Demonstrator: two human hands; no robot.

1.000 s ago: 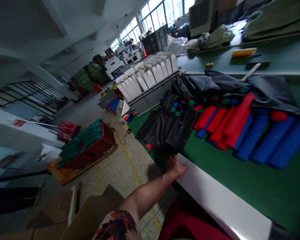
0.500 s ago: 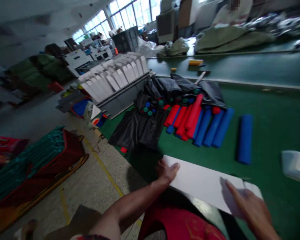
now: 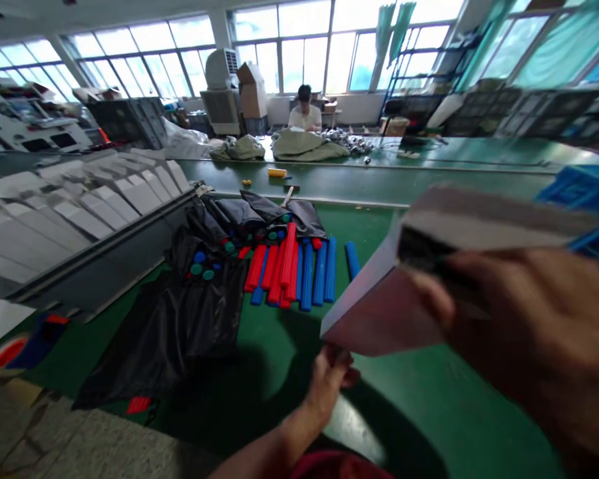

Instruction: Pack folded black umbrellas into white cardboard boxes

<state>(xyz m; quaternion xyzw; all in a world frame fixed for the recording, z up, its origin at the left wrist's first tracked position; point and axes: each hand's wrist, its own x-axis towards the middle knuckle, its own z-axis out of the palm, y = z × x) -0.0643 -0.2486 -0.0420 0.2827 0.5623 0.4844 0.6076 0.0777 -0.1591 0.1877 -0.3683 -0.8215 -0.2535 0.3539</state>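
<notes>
The white carton blank is lifted off the green desk and tilted, its low corner at 6 o'clock and its high end at 3 o'clock. It looks light, thin and fairly stiff, likely to bend or crease if held by one corner, so opposite ends are the best grips. The right hand is closed around the high end. The left hand curls its fingers on the low corner. Red and blue rolls lie at 11 o'clock, beside black bags.
</notes>
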